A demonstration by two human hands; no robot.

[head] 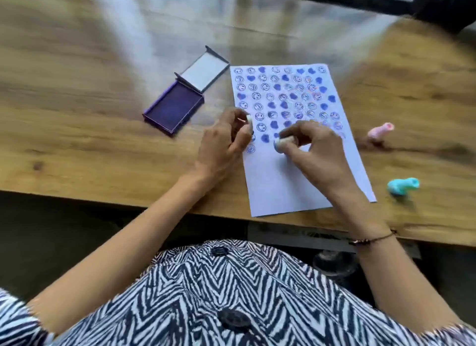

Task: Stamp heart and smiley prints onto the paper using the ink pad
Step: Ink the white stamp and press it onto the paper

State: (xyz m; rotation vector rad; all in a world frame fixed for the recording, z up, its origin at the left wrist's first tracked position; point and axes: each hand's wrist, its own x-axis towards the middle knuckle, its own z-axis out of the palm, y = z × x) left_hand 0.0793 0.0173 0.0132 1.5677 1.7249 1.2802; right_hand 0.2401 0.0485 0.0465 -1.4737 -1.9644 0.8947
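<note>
Two hands, each holding a small stamp over the paper.

The right hand (315, 146) pinches a small pale stamp (282, 142) with its fingers, and the stamp sits tilted just over the white paper (280, 188), below the last row of prints. The left hand (223, 139) grips another small stamp (247, 121) at the paper's left edge (this one is blurry). Blue hearts and smiley faces fill the top part of the paper in rows. The purple ink pad (173, 107) lies open on the wooden counter (77, 88), just left of the paper. A pink stamp (380, 131) and a light blue stamp (402, 186) lie on the counter to the right.
</note>
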